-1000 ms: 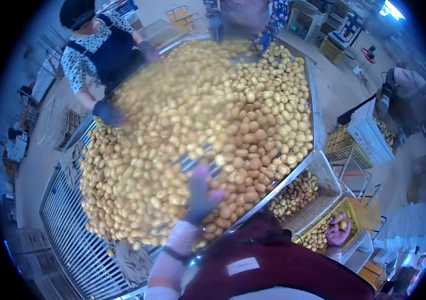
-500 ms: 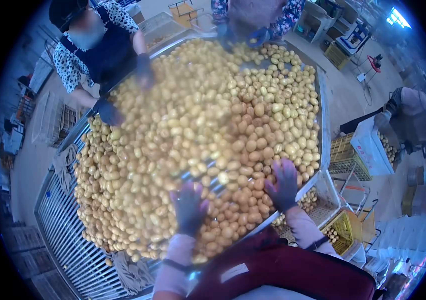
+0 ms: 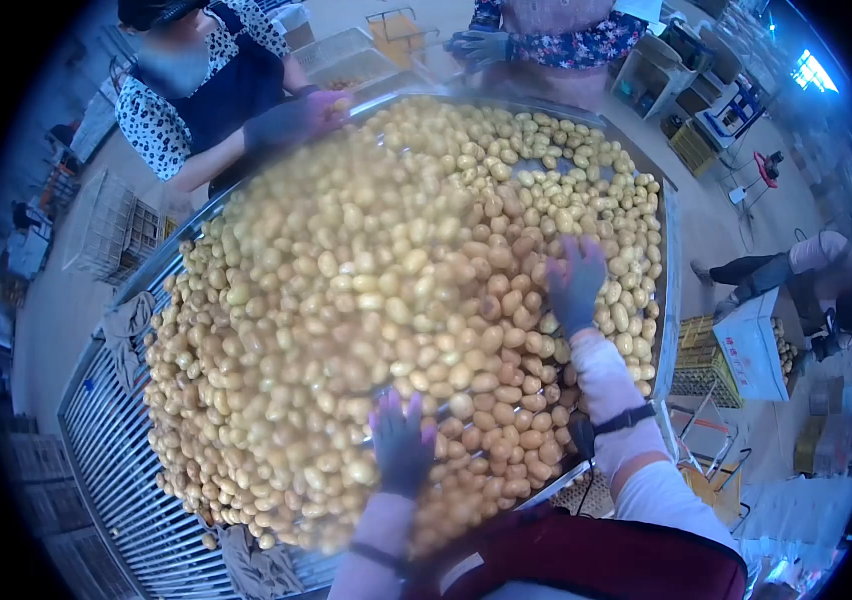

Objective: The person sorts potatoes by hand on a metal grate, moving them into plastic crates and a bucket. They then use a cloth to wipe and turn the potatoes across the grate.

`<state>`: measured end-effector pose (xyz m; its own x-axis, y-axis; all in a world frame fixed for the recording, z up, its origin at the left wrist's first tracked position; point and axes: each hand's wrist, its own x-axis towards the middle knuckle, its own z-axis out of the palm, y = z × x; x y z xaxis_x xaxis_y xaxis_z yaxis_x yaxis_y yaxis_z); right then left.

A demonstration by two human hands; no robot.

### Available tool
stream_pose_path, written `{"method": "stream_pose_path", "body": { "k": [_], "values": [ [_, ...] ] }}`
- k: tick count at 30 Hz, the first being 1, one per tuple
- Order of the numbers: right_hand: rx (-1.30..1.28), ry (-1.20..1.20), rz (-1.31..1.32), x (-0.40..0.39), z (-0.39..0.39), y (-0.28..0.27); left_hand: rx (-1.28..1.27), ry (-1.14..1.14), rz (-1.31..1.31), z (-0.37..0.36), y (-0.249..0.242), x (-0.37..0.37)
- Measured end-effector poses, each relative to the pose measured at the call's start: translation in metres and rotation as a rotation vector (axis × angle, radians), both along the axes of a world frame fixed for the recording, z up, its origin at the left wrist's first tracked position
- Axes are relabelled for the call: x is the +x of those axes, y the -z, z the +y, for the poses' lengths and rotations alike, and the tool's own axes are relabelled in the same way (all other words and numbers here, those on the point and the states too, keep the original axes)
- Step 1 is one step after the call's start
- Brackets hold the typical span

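A wide heap of smooth, round to oval, yellow-brown produce [image 3: 386,290] covers the sorting table; its exact kind I cannot make out. My left hand [image 3: 402,445], in a dark glove with pinkish fingertips, rests on the near part of the heap with its fingers spread. Farther out to the right, my right hand [image 3: 578,285] in a matching glove lies on the heap, fingers apart. Neither hand visibly grips a piece. Browner pieces [image 3: 521,310] lie between and around the hands, and paler ones [image 3: 621,225] spread beyond on the right.
Metal rollers [image 3: 141,470] show at the table's left, with grey cloths [image 3: 256,565] at the edge. A co-worker's gloved hands [image 3: 296,115] are at the far left rim; another person's gloved hand [image 3: 481,47] is beyond the far edge. A yellow crate [image 3: 706,365] stands at right.
My right hand has moved forward over the heap, away from the near rim. My left hand has shifted slightly rightward. Both co-workers' hands have drawn back from the produce. The camera view has shifted.
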<state>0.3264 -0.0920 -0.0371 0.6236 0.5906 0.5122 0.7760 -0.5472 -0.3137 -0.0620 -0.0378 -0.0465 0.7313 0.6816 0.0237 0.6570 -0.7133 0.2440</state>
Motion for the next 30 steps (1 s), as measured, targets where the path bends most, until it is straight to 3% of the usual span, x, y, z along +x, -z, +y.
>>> {"method": "stream_pose_path", "body": {
  "k": [1, 3, 5, 11, 14, 16, 17, 18, 20, 22, 25, 26, 29, 30],
  "values": [
    [0.116, -0.117, 0.061, -0.010, 0.007, -0.008, 0.011, -0.001, 0.011, 0.000, 0.001, 0.001],
    [-0.301, -0.361, 0.418, -0.063, 0.024, -0.044, 0.004, 0.016, 0.036, 0.002, -0.006, 0.001],
    [-0.053, -0.305, 0.030, -0.100, 0.028, -0.008, 0.021, 0.053, 0.060, -0.002, -0.005, -0.004],
    [-0.055, -0.376, 0.234, -0.088, 0.012, -0.015, 0.080, 0.072, 0.041, -0.004, -0.002, -0.008],
    [0.363, -0.200, 0.365, -0.106, -0.035, -0.038, 0.061, 0.047, -0.037, -0.001, 0.004, -0.008],
    [0.443, -0.034, 0.342, -0.112, -0.092, -0.046, 0.062, 0.054, -0.040, -0.002, 0.006, -0.011],
    [0.300, 0.019, 0.155, -0.118, -0.127, -0.069, 0.069, 0.056, -0.040, -0.003, 0.003, -0.011],
    [0.398, 0.071, 0.072, -0.116, -0.161, -0.051, 0.075, 0.058, -0.038, -0.004, -0.001, -0.010],
    [0.340, 0.359, 0.276, -0.124, -0.236, -0.037, 0.086, 0.065, -0.037, -0.005, -0.001, -0.010],
    [0.119, 0.632, 0.385, -0.135, -0.301, -0.027, 0.102, 0.074, -0.043, -0.005, 0.002, -0.010],
    [0.052, 0.675, 0.249, -0.154, -0.323, -0.020, 0.090, 0.057, -0.040, -0.007, -0.002, -0.007],
    [-0.031, 0.625, 0.056, -0.157, -0.316, -0.013, 0.084, 0.053, -0.038, -0.006, -0.001, -0.006],
    [0.251, 0.117, 0.174, -0.158, -0.221, -0.034, 0.068, 0.049, -0.018, -0.003, 0.004, -0.008],
    [0.195, -0.092, 0.246, -0.158, -0.183, -0.053, 0.062, 0.050, -0.013, -0.003, 0.004, -0.008]
  ]
}}
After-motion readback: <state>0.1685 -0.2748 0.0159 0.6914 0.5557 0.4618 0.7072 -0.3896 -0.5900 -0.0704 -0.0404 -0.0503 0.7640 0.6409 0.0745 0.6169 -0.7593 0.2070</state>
